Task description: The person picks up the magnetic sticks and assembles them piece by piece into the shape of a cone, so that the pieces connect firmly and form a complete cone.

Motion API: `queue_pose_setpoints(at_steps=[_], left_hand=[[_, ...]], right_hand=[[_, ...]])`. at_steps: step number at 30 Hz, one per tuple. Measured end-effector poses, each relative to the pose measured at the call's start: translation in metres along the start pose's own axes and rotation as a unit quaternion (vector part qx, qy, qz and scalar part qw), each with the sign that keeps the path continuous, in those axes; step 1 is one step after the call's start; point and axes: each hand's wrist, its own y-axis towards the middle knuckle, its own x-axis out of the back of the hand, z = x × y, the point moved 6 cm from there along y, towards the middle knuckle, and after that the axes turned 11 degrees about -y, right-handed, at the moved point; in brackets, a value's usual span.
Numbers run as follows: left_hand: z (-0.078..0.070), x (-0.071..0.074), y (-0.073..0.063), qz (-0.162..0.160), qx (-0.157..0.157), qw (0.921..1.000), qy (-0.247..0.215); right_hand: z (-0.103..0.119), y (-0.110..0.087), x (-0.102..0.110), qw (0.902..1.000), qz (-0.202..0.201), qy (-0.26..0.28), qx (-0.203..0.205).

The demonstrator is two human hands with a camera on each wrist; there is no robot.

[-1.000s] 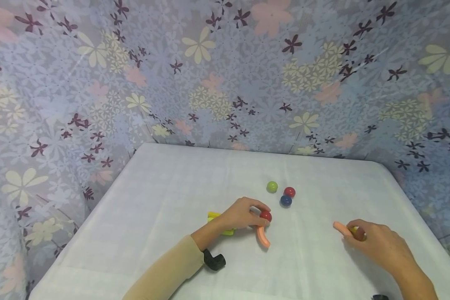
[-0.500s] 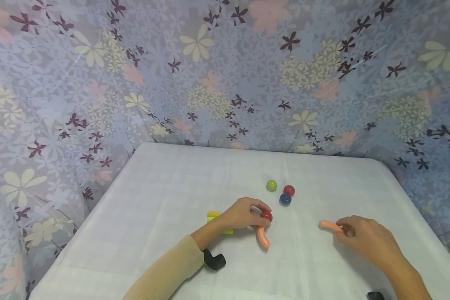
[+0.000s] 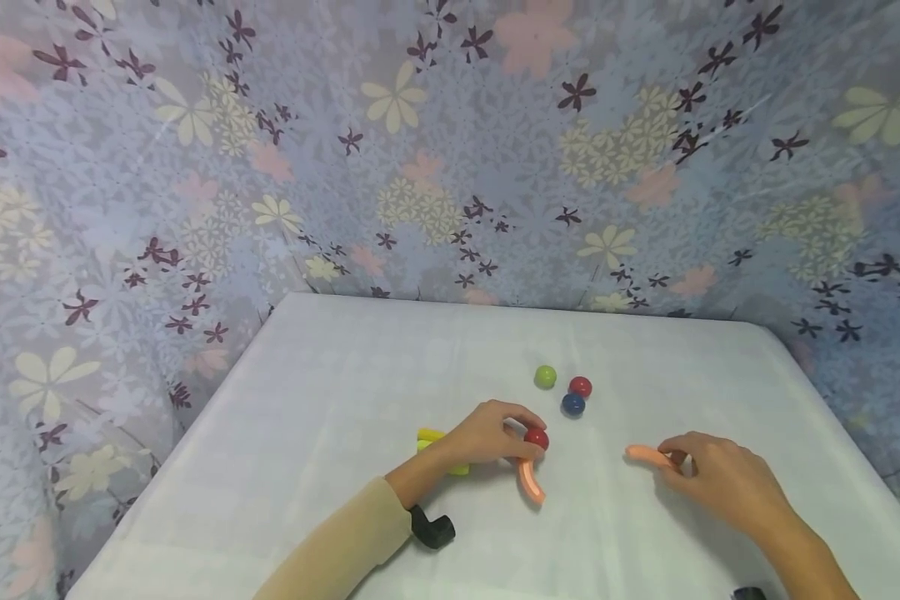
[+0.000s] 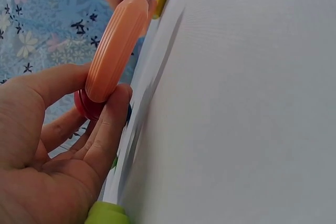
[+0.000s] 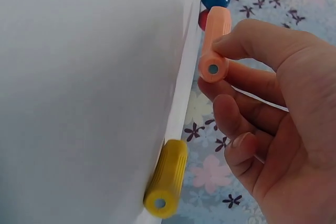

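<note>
My left hand (image 3: 490,433) pinches a curved orange stick (image 3: 529,482) with a glossy red ball (image 3: 537,438) at its upper end. In the left wrist view this ribbed stick (image 4: 116,51) stands between thumb and fingers, and the red ball (image 4: 88,104) is partly hidden behind it. To the right, my right hand (image 3: 727,483) pinches another curved orange stick (image 3: 648,455), its free end pointing left. The right wrist view shows the thumb against this stick (image 5: 216,38), a round hole in its near end. Below that hand lies a yellow stick (image 5: 167,179).
Beyond the hands, a green ball (image 3: 545,377), a second red ball (image 3: 581,387) and a blue ball (image 3: 573,405) sit on the white-covered table (image 3: 360,358). Yellow and lime pieces (image 3: 431,435) lie partly behind the left forearm. A flowered curtain (image 3: 450,150) hangs along the back.
My right hand has moved left with its orange stick, which has turned closer to level. The yellow piece seen by its fingers is now hidden in the head view. My left hand stays put.
</note>
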Motion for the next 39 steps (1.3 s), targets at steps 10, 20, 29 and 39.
queue_pose_setpoints(at_steps=[10, 20, 29, 39], left_hand=[[0.000, 0.000, -0.002, -0.003, 0.000, 1.0000, -0.004], [0.000, 0.000, -0.004, -0.003, 0.008, 1.0000, 0.003], [0.000, -0.002, -0.003, -0.006, 0.000, 1.0000, 0.007], [0.000, -0.003, -0.003, -0.004, 0.002, 1.0000, 0.007]], right_hand=[[0.018, 0.010, 0.000, 0.9990, -0.011, -0.038, 0.022], [0.033, 0.015, 0.004, 0.9973, -0.044, -0.034, 0.049], [0.051, 0.020, 0.011, 0.9943, -0.069, -0.051, 0.064], [0.069, 0.024, 0.013, 0.9897, -0.098, -0.056, 0.088]])
